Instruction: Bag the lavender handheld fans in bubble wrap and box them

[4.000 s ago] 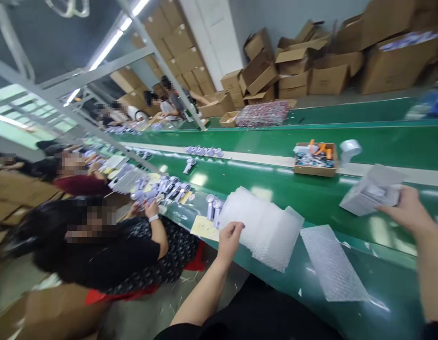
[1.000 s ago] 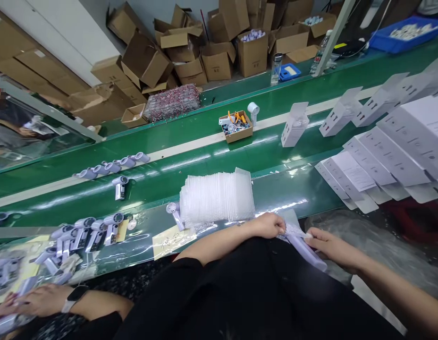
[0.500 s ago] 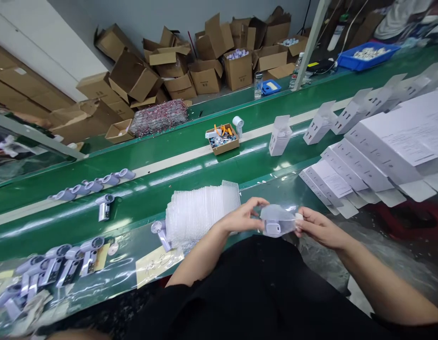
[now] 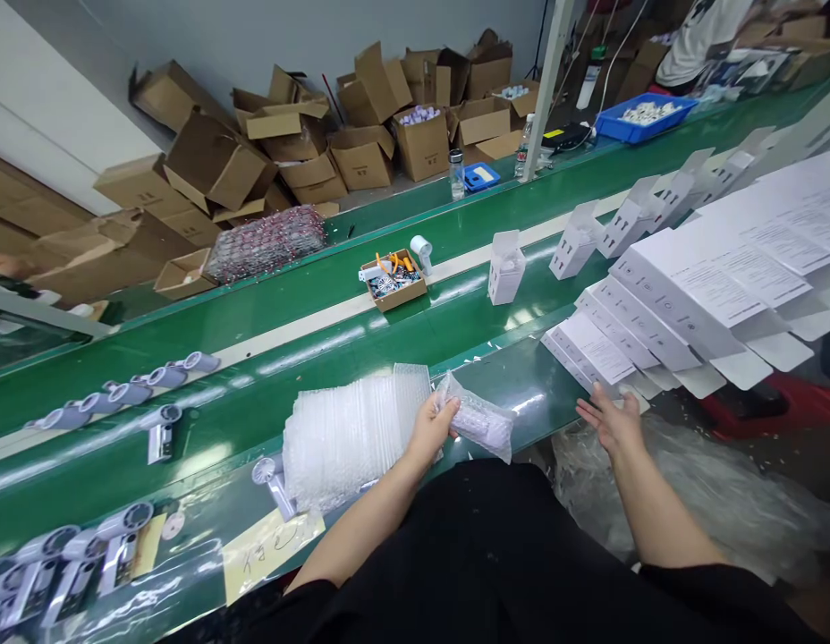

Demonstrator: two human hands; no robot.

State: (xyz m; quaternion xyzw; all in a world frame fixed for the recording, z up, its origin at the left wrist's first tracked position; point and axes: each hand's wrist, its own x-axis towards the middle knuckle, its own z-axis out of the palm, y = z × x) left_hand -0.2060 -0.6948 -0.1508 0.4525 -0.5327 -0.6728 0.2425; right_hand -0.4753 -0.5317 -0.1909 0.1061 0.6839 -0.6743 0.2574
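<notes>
My left hand (image 4: pixel 434 427) grips one end of a bubble-wrap pouch (image 4: pixel 480 419) with a pale lilac device inside, held above the front edge of the bench. Just left of that hand stands a row of flat bubble-wrap bags (image 4: pixel 354 429) packed side by side. My right hand (image 4: pixel 613 420) is open and holds nothing, its fingers spread beside the near end of the stacked white boxes (image 4: pixel 589 349). A lilac handheld fan (image 4: pixel 274 483) leans against the left end of the bag row.
More lilac devices (image 4: pixel 123 537) lie at the front left, others (image 4: pixel 130 392) along the belt's pale strip. Upright open white boxes (image 4: pixel 505 268) stand on the green belt (image 4: pixel 287 358). A small carton (image 4: pixel 396 282) holds tools and parts. A metal post (image 4: pixel 546 89) rises at the far side.
My right hand has let go of the wrapped device and moved right towards the white boxes, opening. The pouch has shifted left in my left hand and now slants. The view has turned rightward.
</notes>
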